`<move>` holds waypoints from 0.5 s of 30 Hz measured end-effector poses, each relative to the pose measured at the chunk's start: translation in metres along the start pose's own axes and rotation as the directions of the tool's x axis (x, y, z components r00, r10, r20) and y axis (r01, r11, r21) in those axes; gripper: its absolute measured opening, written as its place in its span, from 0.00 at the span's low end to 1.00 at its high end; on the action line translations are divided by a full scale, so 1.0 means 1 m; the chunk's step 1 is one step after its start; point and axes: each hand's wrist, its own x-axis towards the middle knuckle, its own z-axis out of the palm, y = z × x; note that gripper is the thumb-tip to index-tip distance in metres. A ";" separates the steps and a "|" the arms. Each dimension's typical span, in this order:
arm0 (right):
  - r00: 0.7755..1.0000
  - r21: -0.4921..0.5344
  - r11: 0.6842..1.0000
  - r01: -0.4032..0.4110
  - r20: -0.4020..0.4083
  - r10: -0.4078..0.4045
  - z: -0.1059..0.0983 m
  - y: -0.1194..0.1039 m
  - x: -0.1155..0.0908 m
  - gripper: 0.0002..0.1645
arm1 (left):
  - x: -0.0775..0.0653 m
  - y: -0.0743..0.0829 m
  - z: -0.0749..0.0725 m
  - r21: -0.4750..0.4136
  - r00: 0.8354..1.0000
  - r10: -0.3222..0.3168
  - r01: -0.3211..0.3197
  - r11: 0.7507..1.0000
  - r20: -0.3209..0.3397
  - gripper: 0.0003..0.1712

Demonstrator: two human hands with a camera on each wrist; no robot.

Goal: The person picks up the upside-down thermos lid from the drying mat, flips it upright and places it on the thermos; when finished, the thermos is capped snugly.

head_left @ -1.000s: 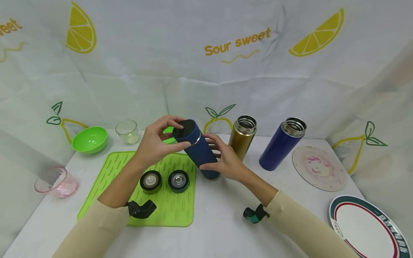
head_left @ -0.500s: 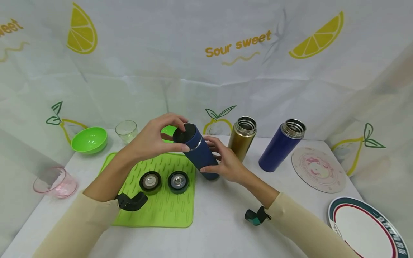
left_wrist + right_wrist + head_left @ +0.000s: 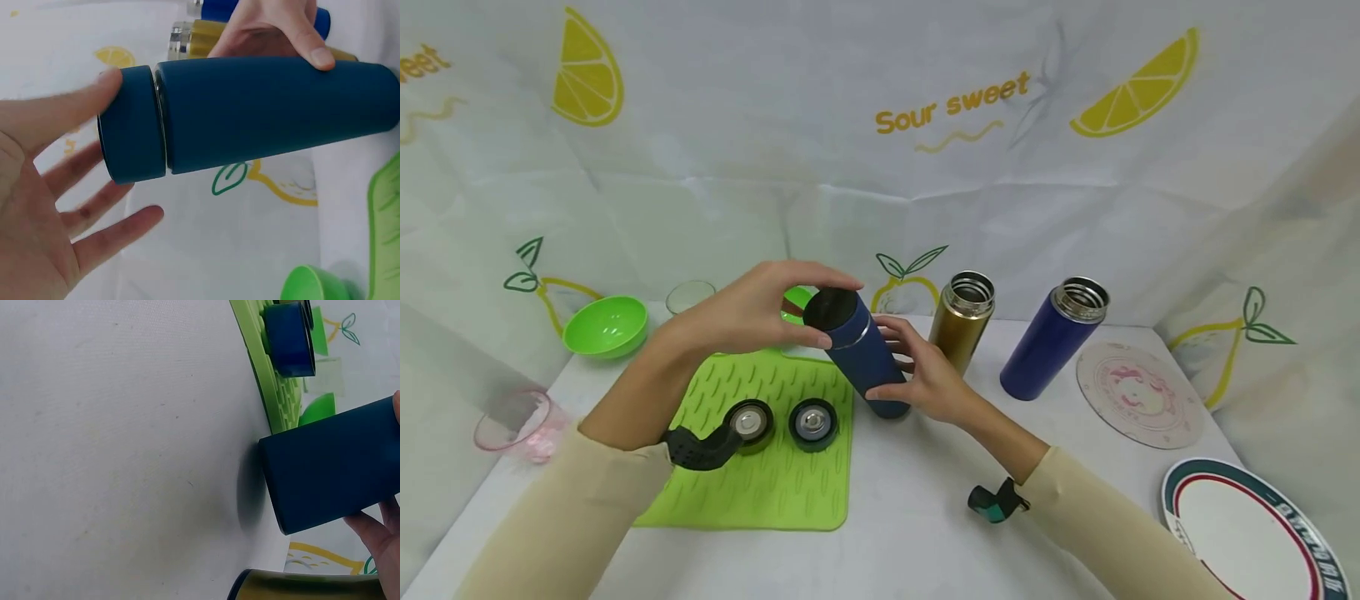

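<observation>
A dark blue insulated bottle leans to the left in the middle, its base close over the table in the right wrist view. My right hand grips its body, thumb on the near side and fingers behind. Around the bottle's dark blue lid my left hand has its thumb on one side and fingers reaching to the other. A thin silver seam runs between lid and body. Some left fingers stretch out past the lid.
Two lids lie on a green ridged mat. Lidless gold and blue bottles stand right of my hands. Green bowls and glasses sit left; a pink round mat and a plate lie right.
My left hand has turned about the lid, its wrist and forearm swinging left and its fingers moving to the lid's far side. The right hand and bottle have hardly moved.
</observation>
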 end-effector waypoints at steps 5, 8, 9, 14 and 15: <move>1.000 0.001 1.000 0.018 0.010 -0.018 0.002 0.001 0.001 0.56 | 0.001 0.003 0.002 0.193 0.998 -0.042 0.048 0.980 -0.038 0.37; 1.000 -0.004 1.000 0.019 0.012 -0.019 0.002 0.000 0.002 0.56 | 0.002 0.002 0.002 0.203 0.999 -0.031 0.038 0.979 -0.037 0.35; 1.000 -0.006 1.000 0.018 0.014 -0.018 0.002 0.000 0.002 0.56 | 0.002 0.002 0.001 0.183 0.999 -0.026 0.031 0.983 -0.027 0.34; 1.000 -0.019 1.000 0.005 0.021 -0.005 0.001 -0.003 0.003 0.56 | -0.002 0.004 -0.005 0.082 0.998 0.004 -0.009 0.997 0.062 0.36; 1.000 -0.020 1.000 0.004 0.021 -0.004 0.000 -0.003 0.003 0.56 | -0.002 0.004 -0.005 0.095 0.998 -0.001 -0.005 0.996 0.062 0.36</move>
